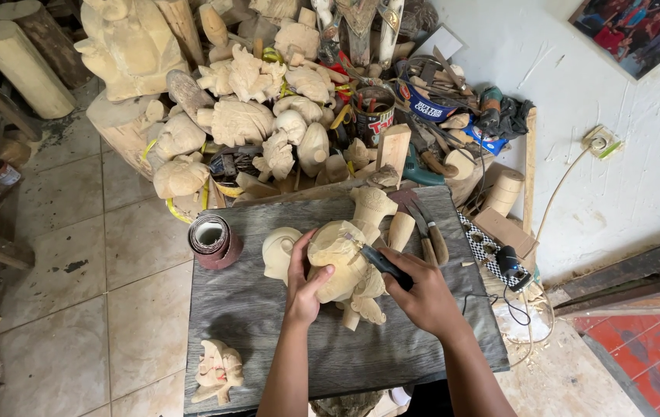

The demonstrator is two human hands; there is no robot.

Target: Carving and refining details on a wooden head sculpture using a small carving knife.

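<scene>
A pale wooden carving (341, 266) lies on a grey wooden board (252, 309) in the middle of the view. My left hand (303, 287) grips the carving's left side, thumb across its front. My right hand (422, 293) holds a dark-handled carving tool (382, 264) with its tip against the carving's upper right part. A smaller rounded carved piece (279, 252) lies just left of my left hand.
A roll of sandpaper (212, 239) stands at the board's left. Chisels (429, 232) lie at its upper right, a small carved figure (218, 372) near its front left. Several unfinished carvings (245, 116) and logs (21, 66) pile behind. A wall socket (600, 142) and cable are at right.
</scene>
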